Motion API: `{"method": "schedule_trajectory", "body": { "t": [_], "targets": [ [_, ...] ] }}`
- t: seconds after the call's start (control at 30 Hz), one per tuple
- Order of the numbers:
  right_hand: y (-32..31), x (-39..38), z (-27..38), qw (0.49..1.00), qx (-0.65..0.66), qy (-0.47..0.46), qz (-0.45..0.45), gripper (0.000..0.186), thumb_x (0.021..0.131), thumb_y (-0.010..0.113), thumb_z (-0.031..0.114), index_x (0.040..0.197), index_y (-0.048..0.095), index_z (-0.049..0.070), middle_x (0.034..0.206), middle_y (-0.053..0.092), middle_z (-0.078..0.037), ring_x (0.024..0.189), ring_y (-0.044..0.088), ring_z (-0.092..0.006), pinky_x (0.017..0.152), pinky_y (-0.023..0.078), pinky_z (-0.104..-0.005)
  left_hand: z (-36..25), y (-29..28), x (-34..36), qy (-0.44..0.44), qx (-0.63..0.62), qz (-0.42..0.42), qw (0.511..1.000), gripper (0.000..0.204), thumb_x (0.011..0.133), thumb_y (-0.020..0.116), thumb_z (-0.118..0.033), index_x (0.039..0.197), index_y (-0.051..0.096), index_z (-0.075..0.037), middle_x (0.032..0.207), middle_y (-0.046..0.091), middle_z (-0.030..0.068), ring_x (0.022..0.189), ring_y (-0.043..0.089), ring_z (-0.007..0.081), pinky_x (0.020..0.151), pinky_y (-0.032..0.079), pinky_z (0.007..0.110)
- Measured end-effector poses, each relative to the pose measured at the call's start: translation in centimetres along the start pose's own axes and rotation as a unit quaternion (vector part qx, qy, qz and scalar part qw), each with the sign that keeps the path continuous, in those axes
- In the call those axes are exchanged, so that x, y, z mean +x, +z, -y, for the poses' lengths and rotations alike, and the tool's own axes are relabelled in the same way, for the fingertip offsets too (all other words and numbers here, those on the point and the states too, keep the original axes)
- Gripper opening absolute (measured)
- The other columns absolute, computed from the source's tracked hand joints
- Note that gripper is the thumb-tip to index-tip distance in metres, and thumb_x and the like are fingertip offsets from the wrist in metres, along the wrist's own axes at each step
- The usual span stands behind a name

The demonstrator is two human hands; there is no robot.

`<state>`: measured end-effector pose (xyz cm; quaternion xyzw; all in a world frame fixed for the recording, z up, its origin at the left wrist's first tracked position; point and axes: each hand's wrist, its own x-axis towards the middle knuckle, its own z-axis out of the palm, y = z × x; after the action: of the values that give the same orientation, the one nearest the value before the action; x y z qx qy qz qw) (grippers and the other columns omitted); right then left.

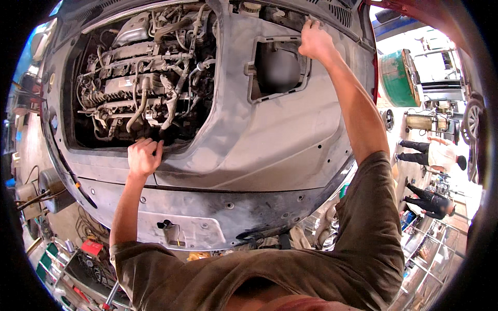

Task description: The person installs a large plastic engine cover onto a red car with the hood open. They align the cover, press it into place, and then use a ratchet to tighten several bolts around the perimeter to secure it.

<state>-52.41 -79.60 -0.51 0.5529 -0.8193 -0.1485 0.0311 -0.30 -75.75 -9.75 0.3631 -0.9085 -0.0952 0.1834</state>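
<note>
A large grey plastic engine bay cover (280,140), dusty and smudged, spreads across the front of a car. Its big opening surrounds a dirty engine (140,78) with hoses and pipes. My left hand (144,156) is closed over the near rim of that opening, its fingertips curled against the edge. Farther off to the right, my right hand (316,41) is closed on the cover's far edge, beside a smaller squarish opening (255,96); its fingertips are partly hidden. Both arms are stretched forward over the cover.
Two people, one in a white top (441,155) and one in dark clothes (436,203), are at the right. A green drum (397,78) stands nearer the car. At lower left are a red box (92,248) and a cart with assorted parts.
</note>
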Motion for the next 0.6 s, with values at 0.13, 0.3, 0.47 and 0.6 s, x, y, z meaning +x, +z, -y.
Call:
{"method": "schedule_trajectory", "body": {
  "t": [0.13, 0.3, 0.47, 0.6],
  "targets": [
    [-1.0, -1.1, 0.6, 0.999, -0.037, -0.024, 0.0, 0.059, 0.071, 0.067, 0.017, 0.123, 0.053, -0.009, 0.128, 0.049, -0.037, 0.109, 0.06, -0.0401, 0.087, 0.054, -0.0421, 0.1, -0.1, -0.1, -0.001, -0.022, -0.009, 1.0, 0.031, 0.079, 0.069, -0.012, 0.055, 0.049, -0.007, 0.057, 0.049, 0.0079, 0.053, 0.053, 0.0298, 0.048, 0.041, 0.039],
    [-0.7, -1.0, 0.9, 0.999, -0.024, -0.043, 0.013, 0.036, 0.072, 0.065, 0.013, 0.103, 0.064, -0.005, 0.118, 0.056, -0.033, 0.1, 0.064, -0.0403, 0.084, 0.055, -0.0445, 0.2, -0.3, 0.0, 0.007, -0.018, -0.017, 1.0, 0.032, 0.078, 0.07, -0.012, 0.055, 0.049, -0.007, 0.056, 0.049, 0.0073, 0.052, 0.053, 0.0285, 0.048, 0.042, 0.038],
    [1.2, -1.2, 1.5, 0.998, -0.026, -0.029, -0.046, 0.035, 0.072, 0.067, 0.012, 0.103, 0.063, -0.004, 0.117, 0.057, -0.032, 0.094, 0.066, -0.0392, 0.08, 0.055, -0.0443, 0.2, -0.2, 0.1, 0.004, -0.014, -0.013, 1.0, 0.032, 0.077, 0.07, -0.011, 0.055, 0.048, -0.007, 0.056, 0.048, 0.0073, 0.052, 0.053, 0.0284, 0.048, 0.042, 0.038],
    [1.1, -1.7, 1.2, 0.996, -0.019, -0.031, -0.077, 0.036, 0.072, 0.069, 0.012, 0.104, 0.062, -0.003, 0.118, 0.057, -0.032, 0.092, 0.067, -0.0385, 0.077, 0.056, -0.043, 0.2, 0.0, 0.2, 0.005, -0.017, -0.006, 1.0, 0.031, 0.077, 0.07, -0.011, 0.055, 0.048, -0.007, 0.056, 0.048, 0.0078, 0.052, 0.053, 0.0287, 0.047, 0.041, 0.038]
  ]
}}
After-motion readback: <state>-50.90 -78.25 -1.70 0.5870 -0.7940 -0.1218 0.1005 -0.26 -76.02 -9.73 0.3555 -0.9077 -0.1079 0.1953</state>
